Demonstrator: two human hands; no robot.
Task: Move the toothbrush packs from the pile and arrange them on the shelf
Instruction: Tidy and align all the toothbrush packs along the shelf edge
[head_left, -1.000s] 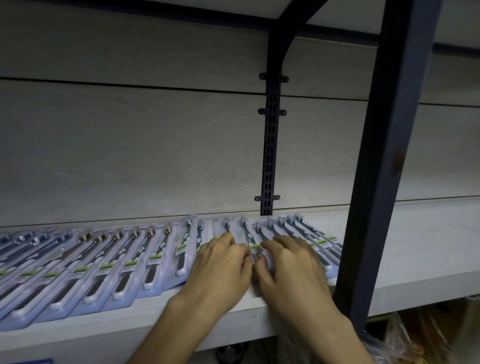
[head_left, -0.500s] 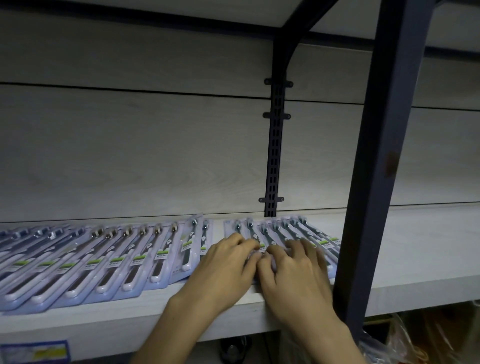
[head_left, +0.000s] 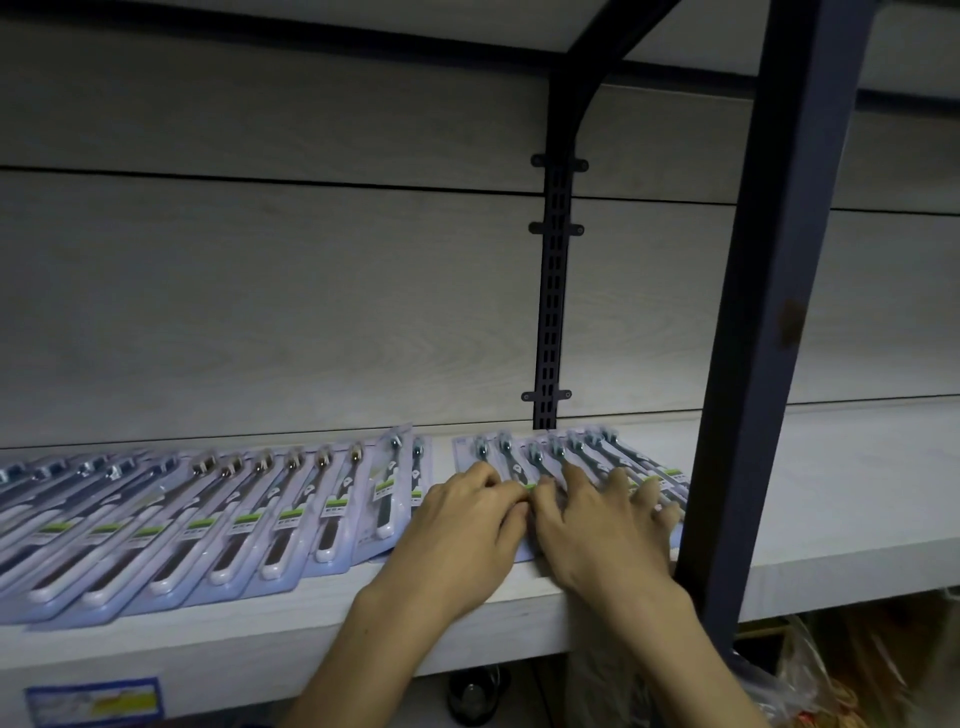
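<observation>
Dark post (head_left: 769, 332) (metal) touches right hand (head_left: 597, 525).

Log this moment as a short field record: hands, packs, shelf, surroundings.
left hand: flat on the right group of packs, fingers slightly bent
right hand: fingers spread, pressing the same group
right group of packs: fanned, overlapping, beside the dark post
left row of packs: overlapping, apart from the right group
shelf: pale wood
below: plastic bags
</observation>
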